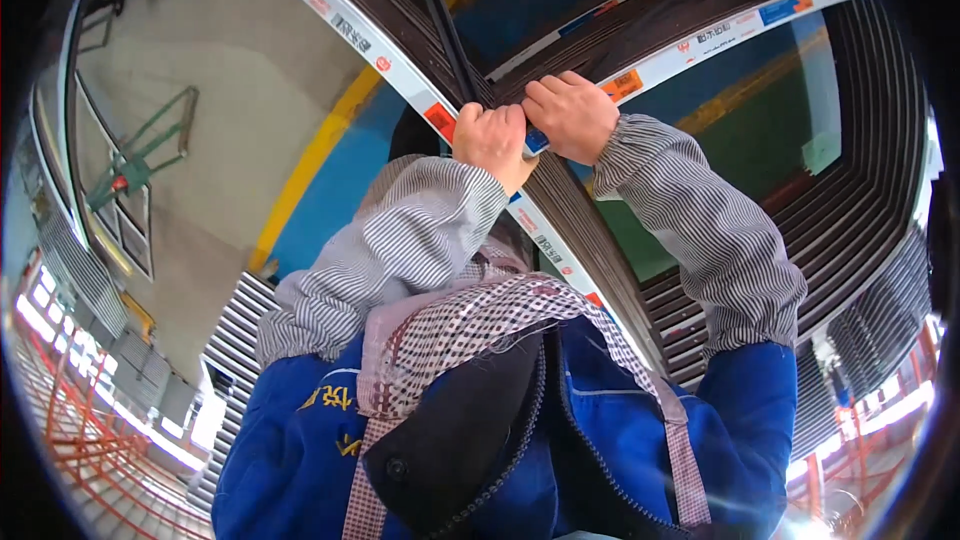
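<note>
My left hand (490,145) is closed at the joint of a dark window frame (400,90) whose face carries a white printed protective film. A long black rubber strip (437,15) comes down from the top and ends at my left fingers. Right beside it, my right hand (575,115) curls its fingers over the same joint, where the crossbar (700,48) meets the long bar. The fingertips and thumbs of both hands are mostly hidden, so what the right fingers grip cannot be made out. Striped sleeve covers reach to both wrists.
Dark profiles (860,140) lie stacked in rows at the right. A green metal stand (135,170) is on the grey floor at the left, past a yellow floor line (315,160). Ribbed light profiles (235,340) lie near my left elbow. Red railings (90,460) show at the lower left.
</note>
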Motion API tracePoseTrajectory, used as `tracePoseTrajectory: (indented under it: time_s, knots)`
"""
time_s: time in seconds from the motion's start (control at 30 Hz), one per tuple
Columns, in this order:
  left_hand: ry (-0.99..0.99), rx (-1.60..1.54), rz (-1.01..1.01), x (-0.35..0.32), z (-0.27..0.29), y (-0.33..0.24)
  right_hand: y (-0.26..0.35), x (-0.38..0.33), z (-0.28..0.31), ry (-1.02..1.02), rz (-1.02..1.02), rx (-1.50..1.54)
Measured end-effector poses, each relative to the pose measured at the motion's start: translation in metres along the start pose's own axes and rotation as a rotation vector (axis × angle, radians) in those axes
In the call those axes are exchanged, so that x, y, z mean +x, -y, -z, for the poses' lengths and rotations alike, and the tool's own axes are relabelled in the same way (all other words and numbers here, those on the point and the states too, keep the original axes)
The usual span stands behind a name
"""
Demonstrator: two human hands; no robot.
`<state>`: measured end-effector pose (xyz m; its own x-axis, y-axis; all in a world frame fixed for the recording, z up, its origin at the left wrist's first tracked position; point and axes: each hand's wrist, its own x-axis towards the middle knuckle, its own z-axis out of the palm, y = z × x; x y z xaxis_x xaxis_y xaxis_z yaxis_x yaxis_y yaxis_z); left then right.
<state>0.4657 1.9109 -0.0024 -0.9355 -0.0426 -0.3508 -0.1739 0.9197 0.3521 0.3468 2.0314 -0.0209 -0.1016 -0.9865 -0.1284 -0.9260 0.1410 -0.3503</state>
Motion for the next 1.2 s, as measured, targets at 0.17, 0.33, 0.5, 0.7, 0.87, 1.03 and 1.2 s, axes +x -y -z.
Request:
tracePoseTrajectory:
  time_s: [0.17, 0.33, 0.5, 0.7, 0.87, 1.03, 1.2]
  knots:
    - [0.202, 0.010, -0.077, -0.001, 0.027, 0.008, 0.001, 0.003, 0.009, 0.070, -0.068, 0.026]
    - [0.034, 0.304, -0.488, 0.067, 0.071, 0.107, 0.011, -0.003, 0.030, 0.078, -0.218, 0.292]
    - [0.502, 0.514, -0.682, 0.181, 0.118, 0.171, 0.021, 0.018, 0.018, -0.104, -0.724, 0.619]
    - [1.001, 0.482, -0.757, 0.208, 0.141, 0.151, 0.062, 0.083, -0.002, -0.385, -1.110, 0.762]
    - [1.007, 0.593, -0.818, 0.189, 0.132, 0.160, 0.075, 0.108, -0.004, -0.353, -1.208, 0.811]
    - [0.999, 0.541, -0.852, 0.185, 0.127, 0.170, 0.072, 0.124, -0.003, -0.430, -1.125, 0.824]
    - [0.955, 0.330, -0.798, 0.191, 0.129, 0.182, 0.067, 0.136, 0.006, -0.264, -1.236, 0.849]
